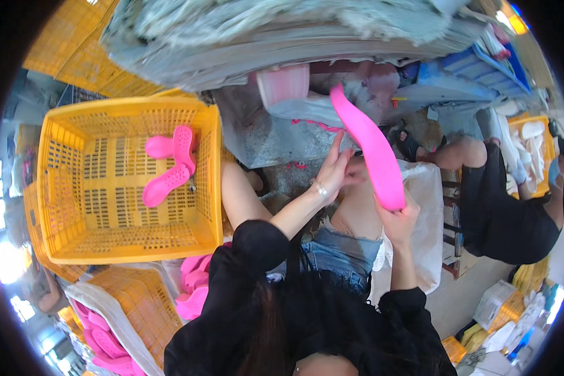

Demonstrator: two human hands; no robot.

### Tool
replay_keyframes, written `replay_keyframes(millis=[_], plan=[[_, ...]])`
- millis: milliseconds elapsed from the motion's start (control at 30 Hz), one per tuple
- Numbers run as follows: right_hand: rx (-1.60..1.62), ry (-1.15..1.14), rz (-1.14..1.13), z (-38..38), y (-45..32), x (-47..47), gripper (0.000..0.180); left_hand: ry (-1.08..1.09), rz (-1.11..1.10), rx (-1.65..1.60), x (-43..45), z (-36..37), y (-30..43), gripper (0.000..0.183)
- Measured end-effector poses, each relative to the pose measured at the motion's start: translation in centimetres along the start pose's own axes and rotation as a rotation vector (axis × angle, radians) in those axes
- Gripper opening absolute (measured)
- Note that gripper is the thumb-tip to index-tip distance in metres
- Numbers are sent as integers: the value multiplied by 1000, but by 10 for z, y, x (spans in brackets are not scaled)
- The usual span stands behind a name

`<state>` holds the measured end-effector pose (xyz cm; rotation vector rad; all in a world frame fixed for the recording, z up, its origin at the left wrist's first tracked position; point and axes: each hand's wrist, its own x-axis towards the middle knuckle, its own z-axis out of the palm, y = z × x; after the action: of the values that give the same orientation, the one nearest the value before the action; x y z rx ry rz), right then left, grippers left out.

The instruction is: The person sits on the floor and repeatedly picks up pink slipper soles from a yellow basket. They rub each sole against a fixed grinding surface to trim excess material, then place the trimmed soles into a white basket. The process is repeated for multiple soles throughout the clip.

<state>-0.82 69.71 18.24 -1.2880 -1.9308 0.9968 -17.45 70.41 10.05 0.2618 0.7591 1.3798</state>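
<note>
My right hand (399,216) grips one end of a bright pink moulded shoe sole (373,145), which stands up at a slant, its edge towards me. My left hand (331,174) is beside the sole's middle, its fingers apart and partly blurred. I see nothing held in it. To my left is a yellow slatted plastic crate (129,254), with a few pink soles (169,183) lying in it. Some of them show rows of small holes.
A heap of pale cloth sheets (286,42) overhangs the front. Pink scraps (317,124) lie below it. More pink soles (105,345) fill a lined crate at lower left. At right sits another person (503,207), near a yellow crate (545,164) of white pieces.
</note>
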Motion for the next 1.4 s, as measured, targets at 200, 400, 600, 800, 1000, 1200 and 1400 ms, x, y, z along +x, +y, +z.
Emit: replay_keyframes(millis=[200,400,600,800,1000,1200,1400], plan=[[-223,-53,-435,24,-20,79,56,-230,-87,-553,81,8,45,32],[0,-297,-474,27,-10,163,46,170,-149,-350,117,-10,79,33],[-362,-39,-314,70,-14,180,40,165,-184,-97,97,-14,60,47],[-718,-149,-161,48,-57,140,35,-4,-119,-402,126,-9,50,50],[78,-177,-391,5,-6,130,33,-55,-230,-762,142,2,67,53],[220,-85,-313,42,6,150,26,139,-237,-502,134,2,79,37],[-554,-100,-269,91,-25,182,34,31,-163,-161,84,-15,54,38]])
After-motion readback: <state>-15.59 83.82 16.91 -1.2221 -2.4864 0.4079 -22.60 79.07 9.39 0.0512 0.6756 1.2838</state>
